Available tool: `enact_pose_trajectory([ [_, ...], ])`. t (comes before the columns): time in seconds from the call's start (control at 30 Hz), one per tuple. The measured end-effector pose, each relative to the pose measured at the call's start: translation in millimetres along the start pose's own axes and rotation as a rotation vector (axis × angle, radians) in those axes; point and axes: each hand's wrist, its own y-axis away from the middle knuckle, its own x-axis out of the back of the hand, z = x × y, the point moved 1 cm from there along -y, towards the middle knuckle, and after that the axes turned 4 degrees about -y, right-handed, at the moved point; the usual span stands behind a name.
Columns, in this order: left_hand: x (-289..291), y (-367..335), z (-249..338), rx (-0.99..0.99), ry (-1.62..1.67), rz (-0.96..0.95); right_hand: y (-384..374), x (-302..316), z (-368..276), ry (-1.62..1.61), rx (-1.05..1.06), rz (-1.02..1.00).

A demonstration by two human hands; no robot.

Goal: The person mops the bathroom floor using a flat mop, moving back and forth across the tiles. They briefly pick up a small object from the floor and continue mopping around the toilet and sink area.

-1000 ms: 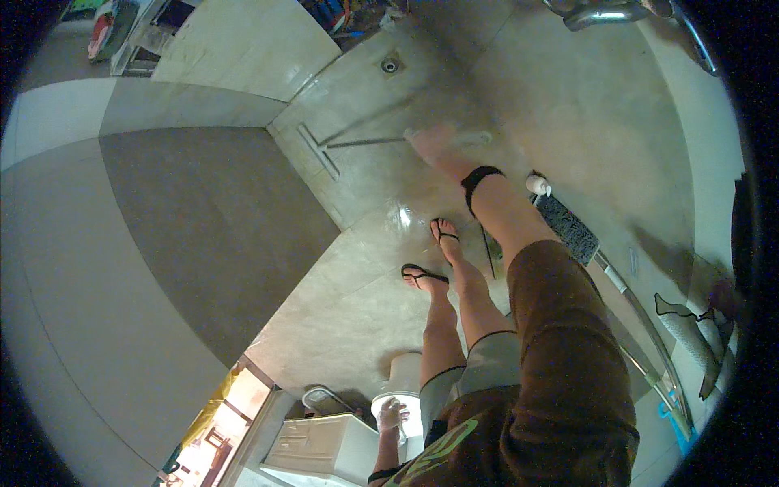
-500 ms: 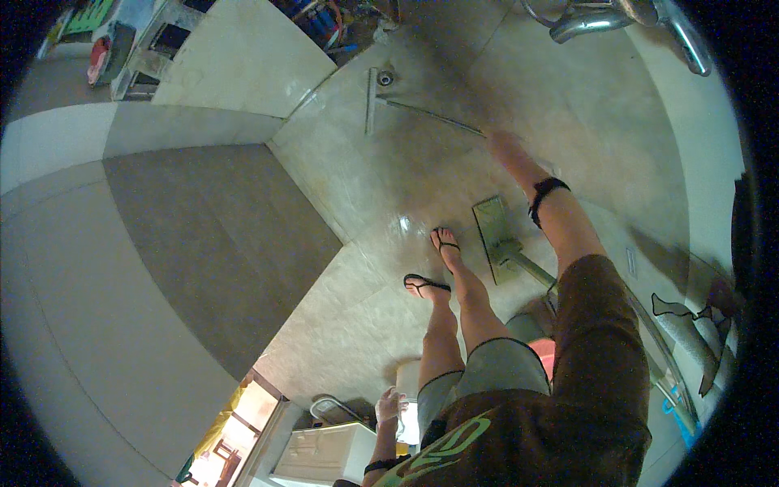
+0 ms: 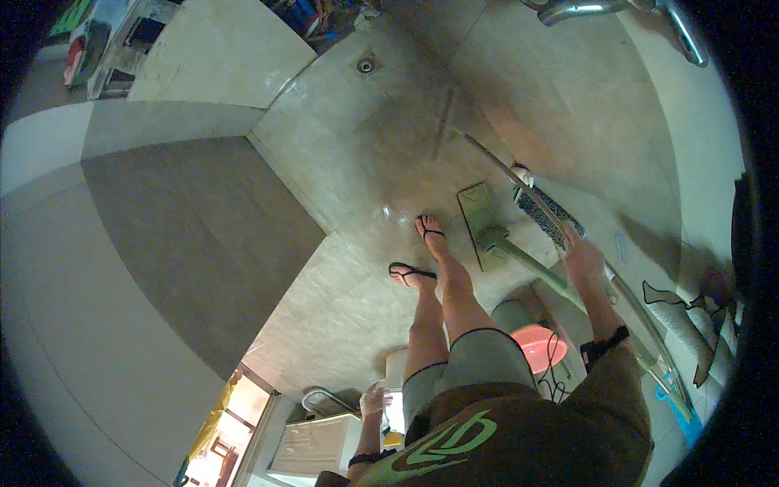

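Observation:
My right hand [image 3: 583, 258] is closed round the thin handle of a floor squeegee [image 3: 515, 178]. Its blurred blade rests at the far end of that handle, on the pale tiled floor [image 3: 357, 178]. My left hand [image 3: 374, 401] hangs low beside my leg, well away from the squeegee. Its fingers look loosely apart, with whitish patches on the skin or a thin covering; nothing held can be made out. Just under the squeegee handle lies a brush head [image 3: 548, 215] with dark bristles. A green flat mop [image 3: 479, 227] stands between the brush and my sandalled feet.
A round floor drain [image 3: 367, 66] lies at the far left. To the right are a pink basin [image 3: 539, 347], a grey bucket [image 3: 515, 315] and poles along the wall. A light-coloured cabinet [image 3: 312, 446] stands at the near left; metal pipework [image 3: 584, 10] is at the far right.
My right arm has drawn back toward me, pulling the squeegee away from the drain, rightward and nearer. The brush head and pink basin now show more. My left hand has shifted slightly left in view.

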Motion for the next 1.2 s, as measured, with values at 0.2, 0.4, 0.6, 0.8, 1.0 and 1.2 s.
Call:
enact_pose_trajectory([
  [0.2, 0, -24, -11, -0.115, -0.140, -0.067, -30, 39, 17, 0.145, -0.075, 0.156],
  [0.4, -11, -47, -44, 0.054, 0.385, -0.309, -126, 103, -78, 0.349, 0.146, 0.330],
  [0.6, -34, -31, -67, -0.501, -0.551, 0.230, -142, 89, -237, 0.672, 0.487, 0.423],
  [0.8, -46, 23, -118, -0.128, 0.232, 0.392, -119, 61, -323, 0.629, 0.571, 0.264],
  [1.0, -115, 55, -207, -0.035, 0.074, 0.475, -89, 125, -283, 0.698, 0.716, 0.251],
  [1.2, -166, -1, -256, -0.228, 0.086, 0.299, -37, 175, -229, 0.758, 0.692, 0.170],
])
